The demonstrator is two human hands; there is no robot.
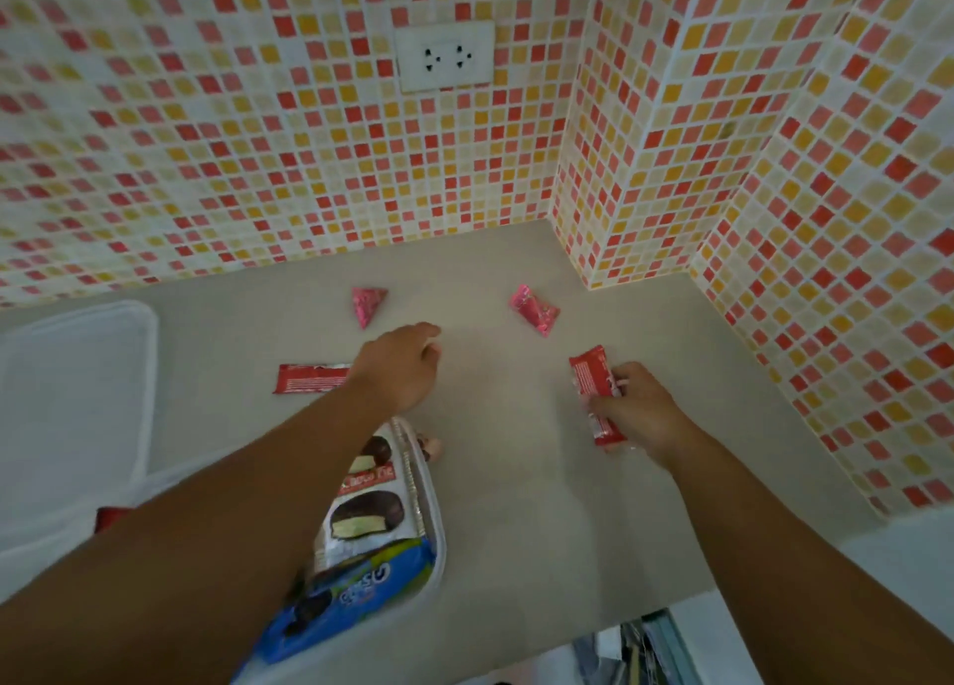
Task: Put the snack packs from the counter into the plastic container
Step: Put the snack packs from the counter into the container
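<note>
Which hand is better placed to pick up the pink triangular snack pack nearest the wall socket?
Left. The left hand is empty and hovers just below the pink triangular snack pack, while the right hand already grips a red rectangular snack pack farther away.

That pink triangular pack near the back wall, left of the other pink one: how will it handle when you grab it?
The pink triangular pack looks small and puffy, so probably light and crushable; pinch gently. Its glossy wrapper may be slippery, so gripping a corner could help. It lies flat on the counter, so rolling seems unlikely. The left hand hovers nearest.
</note>
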